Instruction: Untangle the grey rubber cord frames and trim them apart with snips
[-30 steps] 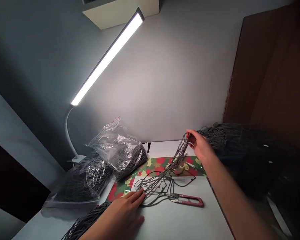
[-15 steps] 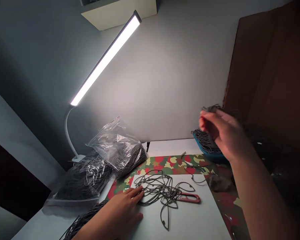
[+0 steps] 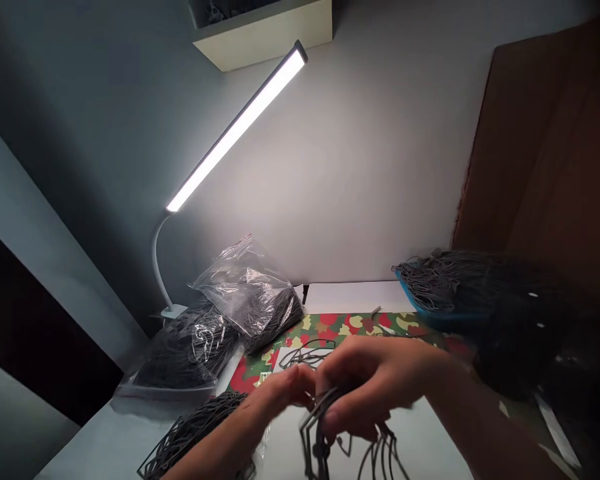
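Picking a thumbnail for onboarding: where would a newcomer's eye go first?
Probably the lit lamp, a bright bar slanting before the wall, upper middle. Next, low in the middle, the right hand gripping dark cords, with the left hand close beside it. Then the blue tub heaped with cords, right, and shiny clear bags, left.
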A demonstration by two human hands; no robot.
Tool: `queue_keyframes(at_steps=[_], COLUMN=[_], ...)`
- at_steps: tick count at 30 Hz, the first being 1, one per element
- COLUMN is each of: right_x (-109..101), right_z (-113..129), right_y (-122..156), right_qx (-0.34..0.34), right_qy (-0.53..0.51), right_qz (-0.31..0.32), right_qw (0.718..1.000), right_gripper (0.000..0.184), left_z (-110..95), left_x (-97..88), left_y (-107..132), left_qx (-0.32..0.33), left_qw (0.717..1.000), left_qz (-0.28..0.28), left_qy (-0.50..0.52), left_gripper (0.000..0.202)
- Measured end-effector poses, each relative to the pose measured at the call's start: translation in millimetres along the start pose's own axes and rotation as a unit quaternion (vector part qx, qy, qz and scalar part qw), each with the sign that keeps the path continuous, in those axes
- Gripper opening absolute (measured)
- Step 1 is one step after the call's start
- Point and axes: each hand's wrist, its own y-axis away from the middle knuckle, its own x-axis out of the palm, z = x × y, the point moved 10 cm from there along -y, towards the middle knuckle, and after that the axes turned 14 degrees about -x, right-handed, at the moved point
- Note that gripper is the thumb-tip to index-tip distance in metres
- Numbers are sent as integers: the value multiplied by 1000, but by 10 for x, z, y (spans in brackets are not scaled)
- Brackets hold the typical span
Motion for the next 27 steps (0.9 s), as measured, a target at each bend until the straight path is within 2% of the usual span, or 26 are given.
queue_keyframes(at_steps=[2,3,6,8,11,15,19,23,27], right_x=[-64,-90,-159,-189,-172,-84,-25,29,9], right_z=[-312,-457,-772,-893,-1039,-1253,-1424,-1572,-1678], right_y=[25,70,288,439,570,583,575,610,698], right_qx=[16,23,33,31,27,27,19,21,6], right_qy=[-72,-82,-99,-107,-126,-170,-222,-262,-279], right_qz=[-39,-54,-110,-144,-165,-173,-211,-219,-245], right_qw=[996,995,989,983,978,970,952,940,928], right_gripper=[30,33,39,40,38,34,38,39,44], left_z=[91,155,391,476,558,727,857,905,914], left_x=[462,529,577,598,630,627,626,618,662], left_y=[-42,-87,-203,-208,-183,-206,-248,-264,-271], left_qx=[-16,-21,-53,-66,-92,-120,-95,-90,-88], left_qw=[979,973,966,965,963,965,965,956,946], left_qz=[183,192,166,166,177,155,124,101,124], left_qy=[94,125,188,193,178,176,211,262,288], left_gripper=[89,90,67,50,37,36,43,45,43])
